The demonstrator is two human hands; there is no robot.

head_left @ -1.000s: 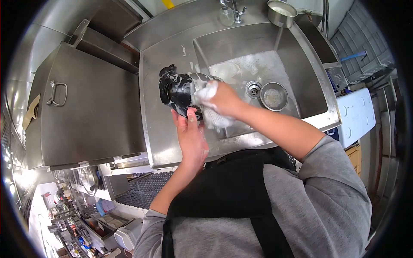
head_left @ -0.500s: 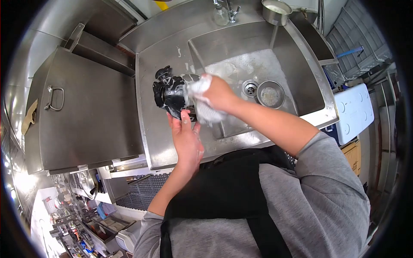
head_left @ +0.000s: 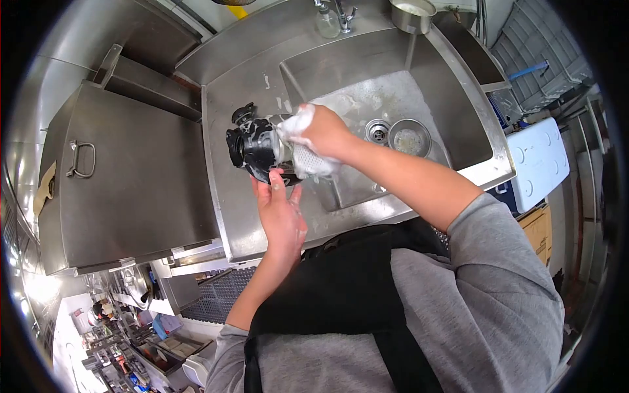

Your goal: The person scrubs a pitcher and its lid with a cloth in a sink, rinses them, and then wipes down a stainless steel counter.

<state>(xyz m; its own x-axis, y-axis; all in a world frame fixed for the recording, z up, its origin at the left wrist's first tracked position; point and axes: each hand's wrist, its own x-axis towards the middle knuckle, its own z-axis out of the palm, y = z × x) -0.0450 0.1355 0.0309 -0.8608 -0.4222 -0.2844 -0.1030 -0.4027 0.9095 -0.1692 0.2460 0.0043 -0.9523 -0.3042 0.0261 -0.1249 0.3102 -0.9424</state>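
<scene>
A black, soapy container-like object point(head_left: 261, 149) with round black parts at its left end is held above the sink's left ledge. My left hand point(head_left: 280, 213) grips it from below, thumb on its near side. My right hand point(head_left: 322, 133) is closed on a foamy white cloth point(head_left: 312, 162), which lies against the object's right end. Foam covers the fingers of my right hand. The cloth hides part of the object.
Right of my hands is the steel sink basin point(head_left: 452, 98), with suds, a drain point(head_left: 377, 131) and a round strainer point(head_left: 409, 138). Behind it stand a soap bottle point(head_left: 327, 23), a faucet point(head_left: 345, 18) and a steel pot point(head_left: 413, 14). A steel cabinet point(head_left: 137, 177) is at left.
The view has shifted slightly. My right hand and the cloth have moved a little along the black object, while my left hand keeps its hold.
</scene>
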